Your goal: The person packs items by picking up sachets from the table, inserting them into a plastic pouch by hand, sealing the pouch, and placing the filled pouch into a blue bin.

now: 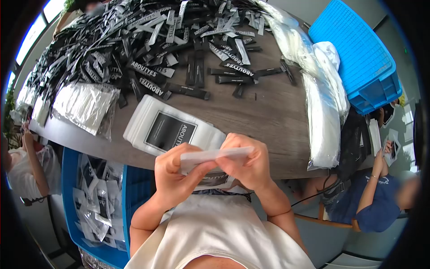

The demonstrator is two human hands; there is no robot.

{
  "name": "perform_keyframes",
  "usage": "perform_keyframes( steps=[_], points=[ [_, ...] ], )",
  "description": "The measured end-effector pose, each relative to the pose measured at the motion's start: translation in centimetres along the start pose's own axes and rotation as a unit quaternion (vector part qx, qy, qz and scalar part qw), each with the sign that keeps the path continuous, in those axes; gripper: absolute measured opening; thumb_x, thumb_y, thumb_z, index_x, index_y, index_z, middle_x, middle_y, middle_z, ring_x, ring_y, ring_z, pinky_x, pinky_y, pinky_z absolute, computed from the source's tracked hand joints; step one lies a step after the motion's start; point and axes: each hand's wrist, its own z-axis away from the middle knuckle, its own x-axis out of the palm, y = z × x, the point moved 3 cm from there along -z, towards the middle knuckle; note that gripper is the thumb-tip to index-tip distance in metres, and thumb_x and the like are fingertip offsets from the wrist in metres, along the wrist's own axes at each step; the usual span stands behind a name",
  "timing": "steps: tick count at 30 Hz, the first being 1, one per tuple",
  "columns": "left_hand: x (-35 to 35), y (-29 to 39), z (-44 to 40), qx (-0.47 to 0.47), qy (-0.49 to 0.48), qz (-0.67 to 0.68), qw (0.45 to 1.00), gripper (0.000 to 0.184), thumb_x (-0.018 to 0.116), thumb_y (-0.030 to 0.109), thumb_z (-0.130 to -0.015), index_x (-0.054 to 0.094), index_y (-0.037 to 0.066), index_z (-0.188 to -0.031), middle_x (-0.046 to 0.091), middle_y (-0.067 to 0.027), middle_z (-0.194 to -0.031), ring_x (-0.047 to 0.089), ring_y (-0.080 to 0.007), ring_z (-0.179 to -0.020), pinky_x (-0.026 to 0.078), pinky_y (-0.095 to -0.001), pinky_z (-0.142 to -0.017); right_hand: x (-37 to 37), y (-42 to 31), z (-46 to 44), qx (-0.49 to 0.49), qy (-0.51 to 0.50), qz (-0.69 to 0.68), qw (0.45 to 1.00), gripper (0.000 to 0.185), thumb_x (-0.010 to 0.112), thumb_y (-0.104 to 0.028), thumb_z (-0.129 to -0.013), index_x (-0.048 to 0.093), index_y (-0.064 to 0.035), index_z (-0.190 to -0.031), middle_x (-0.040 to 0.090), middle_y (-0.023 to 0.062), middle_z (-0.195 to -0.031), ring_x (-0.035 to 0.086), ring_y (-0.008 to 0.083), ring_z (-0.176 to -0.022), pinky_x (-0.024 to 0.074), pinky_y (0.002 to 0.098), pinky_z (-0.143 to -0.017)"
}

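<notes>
Between both hands is a translucent frosted pouch, held edge-up at the table's front edge. My left hand pinches its left part between thumb and curled fingers. The right end sits in the grip of my right hand, its thumb close to the left thumb at the middle. Just beyond the hands lies a stack of frosted pouches with a black printed label on top. The hands partly hide the stack's near side. Whether anything is inside the held pouch I cannot tell.
A big heap of black stick sachets covers the table's far left. Packs of clear bags lie left, more plastic packs right. A blue bin holds filled pouches; a blue crate stands right. Other people sit at both sides.
</notes>
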Motion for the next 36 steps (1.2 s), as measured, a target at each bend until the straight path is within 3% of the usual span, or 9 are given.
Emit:
perform_keyframes(
  steps=[7, 13, 15, 18, 21, 25, 27, 29, 36],
  points=[
    [-3.1, -0.1, 2.0, -0.072, 0.008, 0.122, 0.990, 0.011, 0.065, 0.003, -0.085, 0.066, -0.003, -0.076, 0.063, -0.0067, -0.072, 0.055, -0.0105, -0.064, 0.040, -0.0235, -0.056, 0.7, -0.1, 0.5, 0.040, -0.038, -0.030, 0.998, 0.024, 0.077, -0.022, -0.079, 0.064, -0.0029, -0.072, 0.059, 0.0004, -0.065, 0.051, 0.0056, -0.060, 0.0373, 0.0221, -0.053],
    [-14.9, 2.1, 4.4, -0.254, -0.017, -0.135, 0.958, 0.021, 0.065, 0.012, -0.087, 0.066, -0.003, -0.073, 0.062, -0.0029, -0.070, 0.055, -0.0064, -0.061, 0.041, -0.0225, -0.055, 1.7, 0.7, -0.3, 0.018, -0.118, 0.098, 0.988, 0.020, 0.070, -0.021, -0.084, 0.069, -0.0018, -0.078, 0.064, 0.0069, -0.072, 0.061, 0.0152, -0.065, 0.0458, 0.0277, -0.058],
    [-24.5, -1.1, 8.5, -0.372, -0.055, -0.286, 0.881, 0.018, 0.071, 0.014, -0.081, 0.067, -0.003, -0.087, 0.065, -0.0062, -0.080, 0.059, -0.0105, -0.068, 0.045, -0.0254, -0.060, 2.0, 0.7, -0.3, -0.067, -0.160, 0.215, 0.961, 0.018, 0.069, -0.021, -0.083, 0.068, -0.0037, -0.089, 0.063, 0.0087, -0.088, 0.060, 0.0202, -0.081, 0.0460, 0.0323, -0.070],
    [-27.1, 0.1, 11.1, -0.240, 0.024, -0.680, 0.692, 0.037, 0.075, 0.013, -0.073, 0.063, -0.001, -0.105, 0.066, -0.0088, -0.095, 0.061, -0.0182, -0.081, 0.048, -0.0319, -0.070, 2.0, 0.9, -1.2, -0.156, -0.196, 0.369, 0.895, 0.027, 0.069, -0.020, -0.080, 0.066, -0.0054, -0.102, 0.060, 0.0114, -0.107, 0.057, 0.0265, -0.101, 0.0446, 0.0383, -0.086],
    [-20.3, 2.5, 7.0, -0.185, 0.065, -0.437, 0.878, 0.060, 0.079, 0.015, -0.067, 0.057, 0.008, -0.123, 0.061, -0.0142, -0.113, 0.055, -0.0318, -0.108, 0.045, -0.0408, -0.091, 0.1, 1.4, -5.7, -0.178, -0.169, 0.448, 0.860, 0.032, 0.069, -0.019, -0.077, 0.063, -0.0044, -0.105, 0.057, 0.0139, -0.111, 0.054, 0.0309, -0.107, 0.0409, 0.0417, -0.094],
    [-10.6, 1.4, 1.7, 0.014, -0.141, -0.567, 0.811, 0.078, 0.083, 0.035, -0.059, 0.055, 0.016, -0.129, 0.036, -0.0151, -0.144, 0.026, -0.0401, -0.135, 0.022, -0.0538, -0.108, -6.4, 5.0, -15.5, -0.083, -0.001, 0.593, 0.801, 0.067, 0.073, -0.019, -0.071, 0.044, -0.0037, -0.129, 0.043, 0.0237, -0.128, 0.049, 0.0390, -0.115, 0.0420, 0.0428, -0.095],
    [-7.5, -0.6, -0.2, 0.004, -0.203, -0.535, 0.820, 0.078, 0.079, 0.048, -0.063, 0.053, 0.023, -0.132, 0.029, -0.0171, -0.147, 0.015, -0.0452, -0.138, 0.010, -0.0609, -0.109, -9.7, 8.2, -19.3, 0.011, 0.035, 0.669, 0.743, 0.089, 0.076, -0.030, -0.071, 0.027, -0.0052, -0.141, 0.026, 0.0259, -0.144, 0.036, 0.0390, -0.130, 0.0364, 0.0486, -0.101],
    [-5.3, -4.0, -0.7, 0.012, -0.222, -0.550, 0.805, 0.074, 0.072, 0.056, -0.068, 0.052, 0.027, -0.133, 0.025, -0.0192, -0.149, 0.011, -0.0469, -0.138, 0.007, -0.0668, -0.106, -12.4, 11.5, -21.7, 0.081, 0.085, 0.626, 0.771, 0.091, 0.079, -0.040, -0.066, 0.032, -0.0048, -0.136, 0.031, 0.0244, -0.143, 0.039, 0.0383, -0.128, 0.0349, 0.0496, -0.103],
    [0.9, -4.8, -1.4, -0.008, -0.167, -0.555, 0.815, 0.063, 0.058, 0.051, -0.085, 0.044, 0.020, -0.139, 0.023, -0.0235, -0.148, 0.011, -0.0547, -0.134, 0.007, -0.0757, -0.097, -13.7, 12.6, -20.7, -0.025, 0.031, 0.615, 0.787, 0.023, 0.063, -0.008, -0.075, 0.056, -0.0027, -0.096, 0.060, 0.0160, -0.107, 0.061, 0.0344, -0.097, 0.0513, 0.0426, -0.078]
  ],
)
